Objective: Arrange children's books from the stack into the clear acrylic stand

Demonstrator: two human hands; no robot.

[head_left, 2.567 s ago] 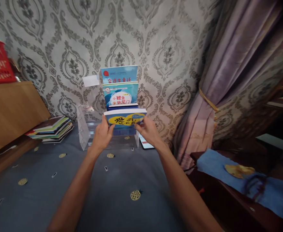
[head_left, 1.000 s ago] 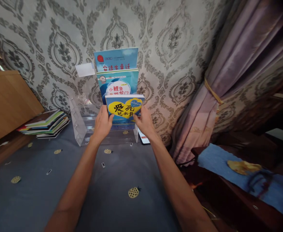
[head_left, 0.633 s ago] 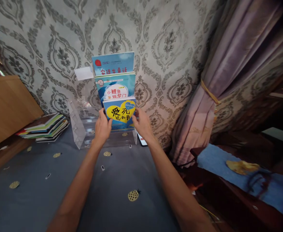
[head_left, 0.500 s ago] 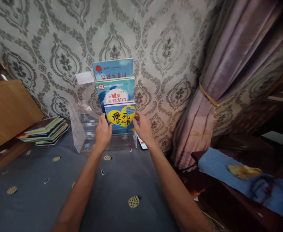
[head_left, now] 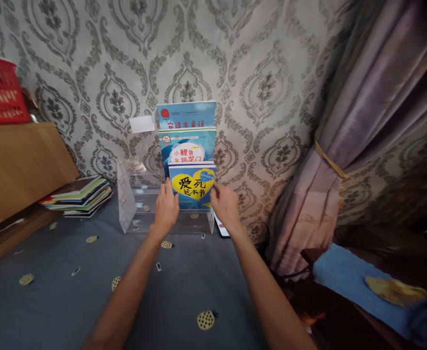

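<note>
A blue book with a yellow heart and black lettering (head_left: 192, 190) stands upright at the front of a clear tiered acrylic rack (head_left: 126, 201). My left hand (head_left: 166, 206) grips its left edge, the thumb on the cover side and the fingertips partly hidden behind. At the right edge my right hand (head_left: 225, 204) holds the same book with curled fingers. Behind it rises a teal-blue book with a white oval (head_left: 187, 146), and higher still a light blue book with red lettering (head_left: 186, 113). Both of these are partly covered by what stands before them.
Left of the rack lies a stack of books (head_left: 80, 194) beside a wooden cabinet (head_left: 20, 165) with a red basket (head_left: 2, 90) on top. A phone (head_left: 222, 227) lies by the rack's right end. The patterned wall rises behind; a tied curtain (head_left: 300, 209) hangs at right.
The view has turned left, so everything sits farther right in the picture and more of the red basket shows. Both hands remain at the front book's sides; my right fingers look more curled.
</note>
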